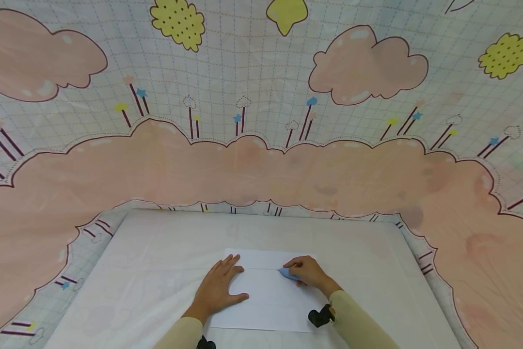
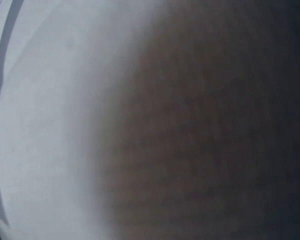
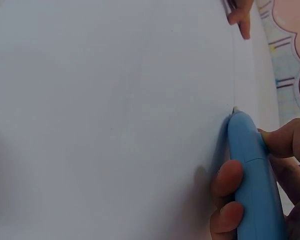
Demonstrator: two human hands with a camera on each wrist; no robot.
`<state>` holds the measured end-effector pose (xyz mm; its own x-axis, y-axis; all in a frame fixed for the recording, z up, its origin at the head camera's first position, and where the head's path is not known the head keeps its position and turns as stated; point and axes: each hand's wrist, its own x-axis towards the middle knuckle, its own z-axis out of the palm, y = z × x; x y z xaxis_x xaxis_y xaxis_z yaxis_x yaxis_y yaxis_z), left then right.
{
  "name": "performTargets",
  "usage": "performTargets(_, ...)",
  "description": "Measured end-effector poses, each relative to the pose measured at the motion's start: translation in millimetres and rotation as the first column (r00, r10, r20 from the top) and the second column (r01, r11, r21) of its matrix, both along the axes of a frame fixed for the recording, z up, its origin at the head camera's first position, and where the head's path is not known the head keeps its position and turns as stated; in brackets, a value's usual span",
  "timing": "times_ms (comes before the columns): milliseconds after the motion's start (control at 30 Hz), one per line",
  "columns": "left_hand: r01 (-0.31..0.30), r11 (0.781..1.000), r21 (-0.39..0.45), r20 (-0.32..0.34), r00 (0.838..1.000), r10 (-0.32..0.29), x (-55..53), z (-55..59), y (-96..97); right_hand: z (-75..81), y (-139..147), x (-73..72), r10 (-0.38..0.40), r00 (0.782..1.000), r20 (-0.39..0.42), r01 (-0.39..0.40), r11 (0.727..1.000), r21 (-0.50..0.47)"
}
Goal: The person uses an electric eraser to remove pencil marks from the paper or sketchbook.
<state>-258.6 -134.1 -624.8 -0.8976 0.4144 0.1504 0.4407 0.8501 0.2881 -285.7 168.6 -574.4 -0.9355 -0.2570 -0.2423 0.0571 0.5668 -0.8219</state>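
A sheet of white paper (image 1: 270,310) lies on the white-covered table, with a faint straight line across its upper part. My left hand (image 1: 219,286) rests on its left side, fingers straight and thumb spread. My right hand (image 1: 309,272) grips a thick blue pen-shaped tool (image 3: 257,175) on the right side. In the right wrist view, its small pale tip meets the paper at the faint line. The thumb presses a raised part on its side, and curled fingers hold it from the other side. A dark blur fills most of the left wrist view.
The white table (image 1: 156,252) spreads around the paper. Behind and beside it hangs or lies a cloth (image 1: 244,169) printed with pink clouds and a grid. Dark straps with a black piece (image 1: 320,317) sit at the wrists.
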Motion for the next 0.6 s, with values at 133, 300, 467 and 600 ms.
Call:
performTargets(133, 0.004, 1.000, 0.009, -0.006, 1.000, -0.004, 0.2, 0.1, 0.1, -0.2, 2, 0.2, 0.000, 1.000, -0.004, 0.000, 1.000, 0.010)
performTargets(300, 0.003, 1.000, 0.006, -0.010, 1.000, -0.003, -0.3, -1.0, -0.9, -0.4, 7, 0.1, 0.006, 1.000, -0.015, -0.005, 1.000, 0.021)
performTargets(467, 0.004, 1.000, 0.009, -0.011, 1.000, -0.004, -0.8, -2.4, -1.3, 1.3, 12, 1.3, 0.002, 1.000, -0.016, -0.002, 1.000, 0.019)
performTargets(600, 0.003, 1.000, 0.003, -0.011, 1.000, -0.003, -0.9, -3.6, -0.6, 2.4, 13, 2.2, 0.007, 1.000, -0.025, -0.007, 1.000, 0.018)
